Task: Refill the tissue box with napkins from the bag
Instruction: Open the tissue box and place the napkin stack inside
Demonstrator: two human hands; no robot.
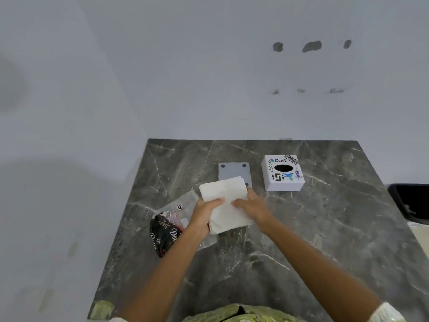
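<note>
**Both hands on the napkin stack**

Head view: the left hand (204,213) and right hand (251,206) together hold a white stack of napkins (224,201) above the dark marble worktop (325,228). The fingers (217,201) of each hand are clenched over the stack's top from opposite sides. Just beyond the fingers, partly hidden by the napkins, lies a flat grey plate (233,170). Further out and to the right of the fingers stands the white tissue box (282,173), stickered, its oval opening facing up. The crumpled napkin bag (168,225) lies under the left wrist.
</note>
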